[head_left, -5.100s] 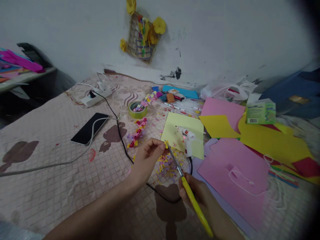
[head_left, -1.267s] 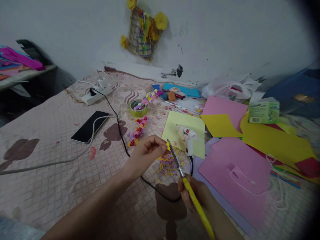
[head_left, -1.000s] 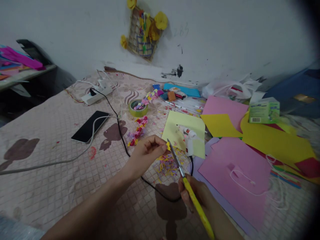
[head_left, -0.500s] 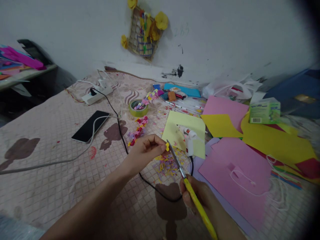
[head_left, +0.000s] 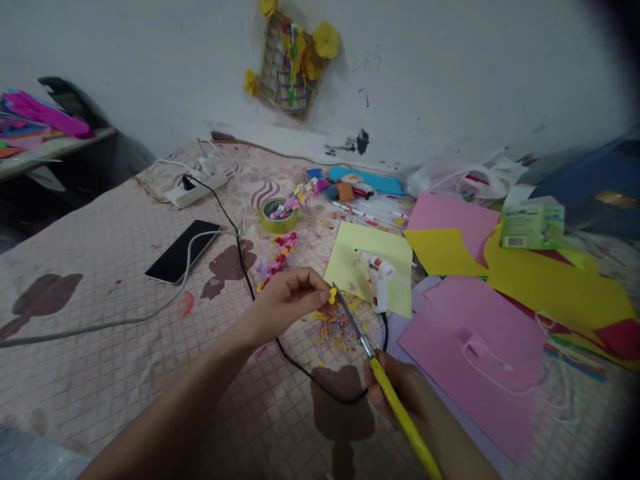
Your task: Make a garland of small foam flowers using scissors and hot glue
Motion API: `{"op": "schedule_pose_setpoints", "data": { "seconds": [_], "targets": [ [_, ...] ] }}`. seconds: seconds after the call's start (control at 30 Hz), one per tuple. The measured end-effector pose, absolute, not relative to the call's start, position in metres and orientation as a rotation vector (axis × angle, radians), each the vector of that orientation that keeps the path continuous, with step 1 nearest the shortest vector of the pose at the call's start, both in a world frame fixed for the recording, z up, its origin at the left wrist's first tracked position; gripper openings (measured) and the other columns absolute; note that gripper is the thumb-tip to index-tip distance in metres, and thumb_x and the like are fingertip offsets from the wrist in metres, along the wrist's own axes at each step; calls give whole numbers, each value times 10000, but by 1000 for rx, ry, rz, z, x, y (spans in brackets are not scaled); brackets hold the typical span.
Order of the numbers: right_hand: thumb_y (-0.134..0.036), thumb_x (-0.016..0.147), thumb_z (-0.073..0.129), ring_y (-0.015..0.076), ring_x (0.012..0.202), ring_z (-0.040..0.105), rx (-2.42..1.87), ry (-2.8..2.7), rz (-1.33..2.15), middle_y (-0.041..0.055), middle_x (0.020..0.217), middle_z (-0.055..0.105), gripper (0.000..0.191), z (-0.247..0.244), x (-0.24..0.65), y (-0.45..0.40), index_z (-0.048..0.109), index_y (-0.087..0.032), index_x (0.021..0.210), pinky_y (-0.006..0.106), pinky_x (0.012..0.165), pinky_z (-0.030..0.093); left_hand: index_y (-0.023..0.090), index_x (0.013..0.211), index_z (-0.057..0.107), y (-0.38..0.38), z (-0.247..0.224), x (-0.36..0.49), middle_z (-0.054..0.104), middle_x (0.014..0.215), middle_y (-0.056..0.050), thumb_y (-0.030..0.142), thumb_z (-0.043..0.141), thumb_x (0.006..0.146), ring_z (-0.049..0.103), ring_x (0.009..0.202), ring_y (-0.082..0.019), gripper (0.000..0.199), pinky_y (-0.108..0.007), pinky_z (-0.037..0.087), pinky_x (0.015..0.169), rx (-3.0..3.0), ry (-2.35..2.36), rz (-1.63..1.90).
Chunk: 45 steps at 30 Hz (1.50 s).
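Observation:
Between the thumb and fingers of my left hand (head_left: 295,297) is pinched a small yellow paper piece (head_left: 333,295). My right hand (head_left: 397,383) is wrapped round a pair of scissors (head_left: 363,340) with yellow handles, whose tips are right beside the piece. The blades look close together. Beneath them lies a heap of yellow and purple paper scraps (head_left: 340,328). Just behind, a white glue gun (head_left: 379,283) rests on a pale yellow sheet (head_left: 345,250). Strung pink, red and yellow paper bits (head_left: 283,248) lie beyond my left hand.
A black cord (head_left: 300,363) loops under my wrists. On the left are a phone (head_left: 183,252) and a power strip (head_left: 195,190). Behind stands a tape roll (head_left: 278,220). To the right lie pink sheets (head_left: 480,333), yellow sheets (head_left: 545,277) and a green box (head_left: 533,223).
The scissor tips and the yellow piece are slightly farther apart than before. My right hand has shifted a little to the right; my left hand keeps its pinch.

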State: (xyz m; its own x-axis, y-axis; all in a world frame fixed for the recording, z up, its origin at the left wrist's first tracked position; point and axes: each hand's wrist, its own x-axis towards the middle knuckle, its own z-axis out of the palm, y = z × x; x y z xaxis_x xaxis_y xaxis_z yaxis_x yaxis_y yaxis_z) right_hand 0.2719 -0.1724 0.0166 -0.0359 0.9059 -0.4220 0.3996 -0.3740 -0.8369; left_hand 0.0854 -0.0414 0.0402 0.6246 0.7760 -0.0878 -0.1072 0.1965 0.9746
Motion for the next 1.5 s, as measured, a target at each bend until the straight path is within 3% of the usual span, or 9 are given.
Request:
{"op": "schedule_pose_setpoints", "data": {
  "seconds": [0.4, 0.87, 1.2, 1.5],
  "targets": [
    [-305, 698, 597, 110, 471, 426, -1794, -1363, 1396, -27, 513, 487, 125, 18, 273, -173, 529, -207, 661, 214, 429, 295, 121, 761, 618, -41, 39, 86, 656, 708, -35, 284, 685, 742, 605, 662, -105, 178, -238, 500, 666, 1194, 684, 625],
    [-351, 696, 612, 102, 444, 395, -1816, -1337, 1404, -38, 483, 443, 201, -6, 274, -175, 493, -209, 618, 206, 397, 262, 127, 731, 617, -41, 39, 86, 645, 696, -24, 270, 682, 734, 582, 645, -98, 157, -229, 477, 644, 1200, 721, 675],
    [-355, 745, 567, 112, 507, 453, -1795, -1372, 1374, -24, 539, 492, 191, 14, 270, -177, 520, -195, 653, 204, 455, 341, 125, 728, 604, -38, 39, 84, 631, 690, -17, 261, 665, 746, 584, 655, -98, 150, -232, 465, 666, 1224, 744, 676],
    [-413, 722, 586, 115, 475, 457, -1767, -1267, 1444, -32, 508, 472, 234, -11, 276, -177, 523, -203, 638, 206, 429, 356, 120, 734, 599, -35, 39, 82, 626, 679, -17, 277, 660, 746, 577, 651, -99, 169, -231, 451, 660, 1254, 759, 684]
  ]
}}
